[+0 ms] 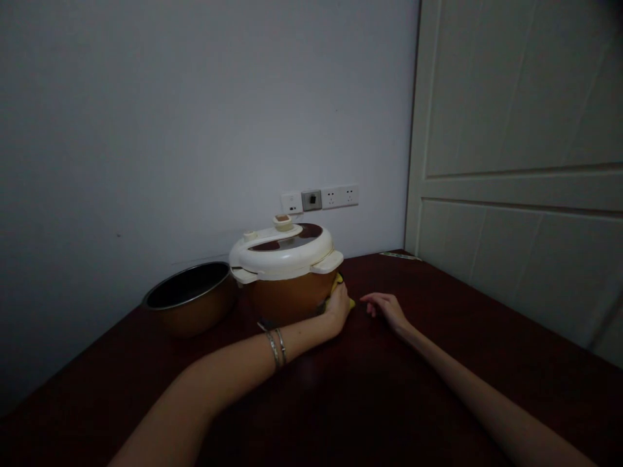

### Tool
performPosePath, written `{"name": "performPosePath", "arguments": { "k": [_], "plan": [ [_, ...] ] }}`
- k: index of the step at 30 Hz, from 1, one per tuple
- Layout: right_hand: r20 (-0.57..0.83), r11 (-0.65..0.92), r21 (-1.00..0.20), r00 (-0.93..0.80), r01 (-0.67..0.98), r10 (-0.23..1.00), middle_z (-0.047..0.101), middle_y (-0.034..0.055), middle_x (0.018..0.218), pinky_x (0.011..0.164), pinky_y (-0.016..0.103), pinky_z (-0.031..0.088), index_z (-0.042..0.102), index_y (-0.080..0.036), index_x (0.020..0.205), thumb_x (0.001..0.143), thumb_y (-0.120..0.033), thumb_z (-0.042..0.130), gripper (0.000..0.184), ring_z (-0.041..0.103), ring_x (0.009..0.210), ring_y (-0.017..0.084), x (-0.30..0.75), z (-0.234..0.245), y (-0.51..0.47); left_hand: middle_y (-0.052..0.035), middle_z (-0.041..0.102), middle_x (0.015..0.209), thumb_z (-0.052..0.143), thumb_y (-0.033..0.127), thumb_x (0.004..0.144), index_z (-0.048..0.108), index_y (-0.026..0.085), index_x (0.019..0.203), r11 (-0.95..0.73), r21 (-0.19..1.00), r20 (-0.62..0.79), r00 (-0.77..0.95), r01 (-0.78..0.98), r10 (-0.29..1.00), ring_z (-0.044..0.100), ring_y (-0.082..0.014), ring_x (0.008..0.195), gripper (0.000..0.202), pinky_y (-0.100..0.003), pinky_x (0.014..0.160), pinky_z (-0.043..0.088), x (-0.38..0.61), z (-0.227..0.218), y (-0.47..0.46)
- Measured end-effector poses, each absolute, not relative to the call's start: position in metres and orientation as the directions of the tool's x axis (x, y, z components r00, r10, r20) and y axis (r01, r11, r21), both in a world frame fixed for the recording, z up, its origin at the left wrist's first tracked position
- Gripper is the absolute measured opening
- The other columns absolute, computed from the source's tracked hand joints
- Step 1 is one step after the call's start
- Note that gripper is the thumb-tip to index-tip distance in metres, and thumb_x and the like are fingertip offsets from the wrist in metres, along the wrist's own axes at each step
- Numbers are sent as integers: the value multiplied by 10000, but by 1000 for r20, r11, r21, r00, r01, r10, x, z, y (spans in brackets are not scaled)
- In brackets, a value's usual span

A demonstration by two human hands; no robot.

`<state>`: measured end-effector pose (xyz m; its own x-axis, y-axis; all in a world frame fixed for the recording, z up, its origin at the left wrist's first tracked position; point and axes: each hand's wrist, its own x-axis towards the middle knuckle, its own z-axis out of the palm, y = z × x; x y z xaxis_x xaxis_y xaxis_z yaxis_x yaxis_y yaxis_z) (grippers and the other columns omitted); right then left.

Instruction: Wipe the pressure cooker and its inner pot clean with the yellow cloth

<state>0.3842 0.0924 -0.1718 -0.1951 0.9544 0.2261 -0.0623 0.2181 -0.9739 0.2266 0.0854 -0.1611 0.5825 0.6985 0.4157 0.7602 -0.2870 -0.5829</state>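
An orange rice cooker (285, 292) with a cream lid (282, 250) stands on the dark red table (462, 337) near the wall. My left hand (338, 306) presses a yellow cloth (337, 283) against the cooker's right side; its fingers are curled over the cloth. Two bangles circle that wrist. My right hand (387, 308) rests on the table just right of the cooker, fingers bent loosely downward and holding nothing.
A dark inner pot (189, 298) with an orange outside sits left of the cooker. Wall sockets (318, 198) are above the cooker on the grey wall. A white panelled door (520, 162) stands at the right.
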Motion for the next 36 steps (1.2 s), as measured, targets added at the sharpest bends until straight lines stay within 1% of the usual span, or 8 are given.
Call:
{"name": "performPosePath", "arguments": {
  "k": [7, 21, 24, 26, 29, 31, 33, 36],
  "plan": [
    [245, 238, -969, -207, -62, 947, 590, 25, 496, 455, 239, 351, 708, -142, 654, 621, -375, 537, 291, 485, 439, 115, 385, -176, 95, -166, 590, 1269, 484, 200, 878, 645, 64, 1137, -364, -805, 188, 785, 468, 591, 488, -252, 1244, 334, -391, 1057, 336, 188, -121, 20],
    [235, 243, -970, -251, 1, 939, 580, 19, 475, 445, 241, 352, 690, -138, 643, 627, -385, 541, 289, 472, 420, 111, 379, -165, 81, -121, 473, 1403, 416, 84, 910, 535, 133, 1218, -700, -616, 63, 908, 362, 414, 402, -185, 1319, 333, -322, 1079, 333, 96, -70, -48],
    [242, 259, -966, -308, 16, 920, 591, 21, 477, 444, 251, 368, 694, -140, 639, 622, -375, 566, 267, 482, 420, 121, 372, -153, 73, -165, 448, 1411, 490, 83, 846, 524, 137, 1240, -835, -387, 4, 906, 391, 422, 382, -238, 1331, 399, -395, 1100, 306, 85, -55, -61],
    [280, 296, -955, -348, -7, 895, 608, 24, 502, 465, 260, 395, 706, -145, 670, 628, -367, 581, 258, 507, 445, 131, 366, -135, 64, -160, 498, 1369, 546, 90, 781, 522, 154, 1251, -878, -113, 38, 885, 465, 464, 418, -259, 1301, 475, -426, 1094, 309, 90, -45, -73],
    [406, 388, -913, -389, -127, 827, 633, 28, 563, 522, 270, 438, 721, -149, 752, 668, -345, 588, 250, 548, 500, 141, 355, -97, 43, -105, 634, 1187, 544, 132, 795, 562, 175, 1194, -701, 447, 174, 714, 556, 678, 580, -210, 1102, 401, -368, 974, 440, 111, -30, -89],
    [433, 389, -901, -421, -191, 797, 659, 34, 626, 574, 276, 470, 724, -159, 802, 692, -348, 609, 247, 587, 566, 152, 348, -70, 25, -96, 676, 1057, 592, 241, 803, 583, 148, 1114, -467, 763, 183, 545, 446, 818, 643, -197, 928, 326, -341, 828, 514, 128, -20, -93],
    [392, 331, -920, -456, -210, 799, 700, 52, 772, 644, 283, 498, 720, -173, 873, 715, -387, 637, 278, 632, 703, 175, 342, -49, 6, -95, 681, 1007, 652, 308, 763, 591, 127, 1053, -316, 915, 191, 421, 250, 886, 650, -195, 864, 347, -329, 774, 525, 140, -9, -92],
    [328, 227, -941, -513, -251, 793, 703, 80, 937, 673, 300, 517, 692, -175, 978, 758, -533, 592, 432, 644, 823, 208, 337, -32, -17, -101, 677, 999, 698, 316, 717, 599, 117, 1002, -276, 956, 233, 319, 98, 919, 645, -205, 868, 362, -341, 786, 519, 151, 9, -86]
  ]
}}
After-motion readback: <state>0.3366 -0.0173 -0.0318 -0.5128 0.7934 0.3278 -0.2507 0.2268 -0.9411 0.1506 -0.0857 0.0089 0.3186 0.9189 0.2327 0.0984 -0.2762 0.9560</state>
